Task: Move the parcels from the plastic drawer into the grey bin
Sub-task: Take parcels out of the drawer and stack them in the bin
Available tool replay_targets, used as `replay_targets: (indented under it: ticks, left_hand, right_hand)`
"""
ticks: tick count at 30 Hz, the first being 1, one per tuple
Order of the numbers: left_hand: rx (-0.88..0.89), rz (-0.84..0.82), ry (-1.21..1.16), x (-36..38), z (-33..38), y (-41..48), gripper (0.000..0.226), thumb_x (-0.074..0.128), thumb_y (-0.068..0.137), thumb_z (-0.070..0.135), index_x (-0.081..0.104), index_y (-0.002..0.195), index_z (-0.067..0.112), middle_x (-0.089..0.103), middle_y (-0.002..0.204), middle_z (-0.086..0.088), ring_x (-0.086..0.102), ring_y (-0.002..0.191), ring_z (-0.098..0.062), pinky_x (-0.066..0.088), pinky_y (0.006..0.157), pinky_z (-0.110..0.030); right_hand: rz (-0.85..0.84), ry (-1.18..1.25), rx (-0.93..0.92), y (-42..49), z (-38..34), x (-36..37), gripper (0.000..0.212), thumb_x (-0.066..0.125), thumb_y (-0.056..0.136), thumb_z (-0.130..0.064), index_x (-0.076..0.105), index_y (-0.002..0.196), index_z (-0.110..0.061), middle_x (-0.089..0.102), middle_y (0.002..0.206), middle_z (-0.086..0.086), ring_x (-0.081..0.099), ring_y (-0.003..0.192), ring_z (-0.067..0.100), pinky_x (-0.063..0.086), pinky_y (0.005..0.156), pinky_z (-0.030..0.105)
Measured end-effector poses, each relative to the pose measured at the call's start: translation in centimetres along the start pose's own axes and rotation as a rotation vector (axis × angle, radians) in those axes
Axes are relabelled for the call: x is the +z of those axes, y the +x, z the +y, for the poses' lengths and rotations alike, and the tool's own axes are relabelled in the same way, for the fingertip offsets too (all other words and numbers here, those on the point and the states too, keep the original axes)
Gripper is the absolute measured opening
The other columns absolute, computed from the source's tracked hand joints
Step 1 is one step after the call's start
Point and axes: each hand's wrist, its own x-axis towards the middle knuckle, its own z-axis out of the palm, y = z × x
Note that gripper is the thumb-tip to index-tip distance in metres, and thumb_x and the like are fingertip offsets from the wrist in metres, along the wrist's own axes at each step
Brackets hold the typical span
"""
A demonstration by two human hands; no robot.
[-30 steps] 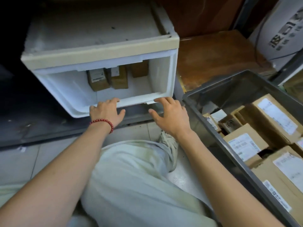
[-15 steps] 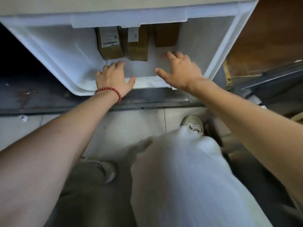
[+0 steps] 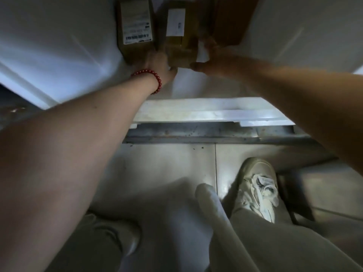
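Note:
Three brown parcels stand at the back of the white plastic drawer: a left parcel with a barcode label, a middle parcel with a small white label, and a darker right parcel. Both my hands are inside the drawer, on the middle parcel. My left hand, with a red bead bracelet at the wrist, holds its left near corner. My right hand holds its right side, with the thumb at the near edge. Blur hides the fingertips. The grey bin is out of view.
The drawer's front rim sits above a dark metal rail and the tiled floor. My knees in light trousers and a white shoe fill the bottom of the view.
Both hands have moved from the drawer's front edge deep into the drawer and closed on the middle parcel. My head has leaned forward, so the grey bin has left the view.

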Motion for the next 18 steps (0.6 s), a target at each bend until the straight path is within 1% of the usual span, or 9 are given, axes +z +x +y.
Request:
replay_targets:
  ticks: [3,4,6,7,9,10,14,16,18]
  left_hand:
    - [-0.068,-0.016,-0.134,0.9,-0.1,2.0,0.045,0.053,0.097,0.032,0.042,0.137,0.014,0.05,0.134,-0.009,0.05,0.122,-0.025,0.041,0.089,-0.026]
    - [-0.091,-0.026,-0.193,1.2,-0.1,2.4,0.045,0.054,0.096,0.034,0.044,0.136,0.016,0.051,0.133,-0.007,0.051,0.121,-0.024,0.041,0.088,-0.025]
    - [-0.127,-0.045,-0.295,1.5,-0.2,2.8,0.047,0.053,0.095,0.038,0.045,0.138,0.018,0.052,0.134,-0.005,0.05,0.123,-0.024,0.042,0.092,-0.029]
    - [-0.138,-0.045,-0.331,1.5,-0.5,2.6,0.049,0.052,0.095,0.039,0.044,0.139,0.018,0.051,0.137,-0.005,0.048,0.126,-0.023,0.04,0.096,-0.03]
    - [-0.138,-0.032,-0.389,1.6,-1.1,2.2,0.053,0.053,0.094,0.043,0.043,0.141,0.019,0.05,0.138,-0.003,0.047,0.128,-0.022,0.039,0.098,-0.028]
    - [-0.137,-0.012,-0.417,1.6,-1.3,1.8,0.055,0.055,0.093,0.045,0.043,0.14,0.019,0.051,0.137,-0.002,0.048,0.127,-0.022,0.041,0.099,-0.028]
    - [-0.185,0.032,-0.545,1.0,-1.0,-0.9,0.056,0.062,0.089,0.04,0.044,0.137,0.018,0.054,0.133,-0.003,0.053,0.121,-0.023,0.049,0.098,-0.039]
    - [-0.186,0.059,-0.531,0.3,-0.5,-2.2,0.055,0.062,0.089,0.04,0.044,0.136,0.017,0.055,0.132,-0.003,0.053,0.12,-0.021,0.047,0.1,-0.034]
    - [-0.181,0.073,-0.465,-1.1,0.1,-3.7,0.057,0.06,0.089,0.045,0.044,0.136,0.017,0.054,0.134,-0.003,0.051,0.123,-0.021,0.042,0.101,-0.028]
  right_hand:
    - [-0.026,0.182,0.026,1.4,0.0,0.6,0.072,0.058,0.095,-0.023,0.014,0.152,-0.015,0.031,0.153,0.009,0.045,0.127,0.025,0.042,0.089,0.021]
    - [-0.046,0.217,0.031,1.7,0.1,0.9,0.073,0.059,0.095,-0.022,0.015,0.153,-0.013,0.032,0.153,0.008,0.045,0.126,0.024,0.043,0.09,0.021]
    - [-0.051,0.306,0.055,2.1,0.4,1.5,0.072,0.061,0.094,-0.021,0.019,0.152,-0.012,0.035,0.152,0.007,0.041,0.132,0.022,0.04,0.1,0.025]
    - [-0.037,0.37,0.069,2.1,0.5,1.7,0.07,0.062,0.092,-0.017,0.024,0.15,-0.013,0.037,0.149,0.007,0.041,0.129,0.02,0.043,0.096,0.022]
    - [-0.021,0.429,0.062,1.5,0.3,1.7,0.065,0.062,0.092,-0.011,0.029,0.147,-0.013,0.04,0.145,0.005,0.044,0.119,0.016,0.045,0.07,0.005]
    - [-0.02,0.427,0.057,1.4,0.2,1.5,0.062,0.061,0.092,-0.009,0.031,0.146,-0.011,0.04,0.144,0.005,0.045,0.118,0.016,0.043,0.064,0.002]
    - [0.008,0.476,0.031,-0.7,-1.2,0.6,0.056,0.056,0.095,-0.006,0.027,0.142,0.0,0.036,0.146,0.013,0.04,0.133,0.022,0.039,0.076,0.002]
    - [0.037,0.472,0.014,-2.0,-2.0,0.2,0.06,0.062,0.092,-0.011,0.028,0.141,0.0,0.039,0.143,0.013,0.043,0.131,0.02,0.039,0.088,0.009]
    - [0.063,0.512,0.009,-4.1,-2.5,-0.4,0.061,0.065,0.091,-0.016,0.031,0.14,-0.003,0.046,0.135,0.007,0.046,0.123,0.013,0.041,0.087,0.01]
